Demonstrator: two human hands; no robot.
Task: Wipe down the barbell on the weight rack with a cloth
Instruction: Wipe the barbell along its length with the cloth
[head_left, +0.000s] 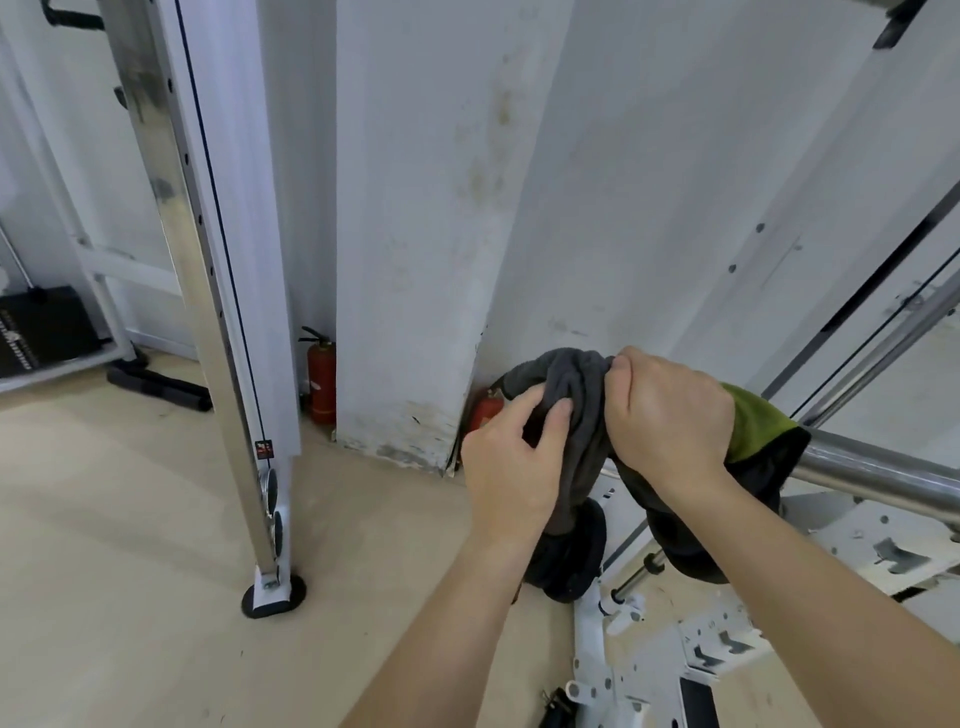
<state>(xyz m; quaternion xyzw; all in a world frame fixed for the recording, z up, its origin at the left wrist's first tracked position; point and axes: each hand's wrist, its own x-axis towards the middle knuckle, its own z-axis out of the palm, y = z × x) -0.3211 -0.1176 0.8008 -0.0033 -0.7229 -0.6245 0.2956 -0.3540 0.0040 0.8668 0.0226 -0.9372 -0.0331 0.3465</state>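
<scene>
A steel barbell (878, 470) runs in from the right edge, and its left end is wrapped in a dark grey cloth (576, 384) with a green patch (756, 426). My right hand (670, 410) clamps the cloth over the bar from above. My left hand (511, 462) pinches the bunched grey folds at the bar's end, thumb on the fabric. Loose cloth hangs down below both hands. The bar's end is hidden under the cloth.
A white pillar (415, 234) stands straight ahead with two red fire extinguishers (321, 379) at its base. A chrome upright (208, 312) of a cable machine stands to the left. White rack frame parts (727, 623) and a black weight plate (576, 556) sit below the bar.
</scene>
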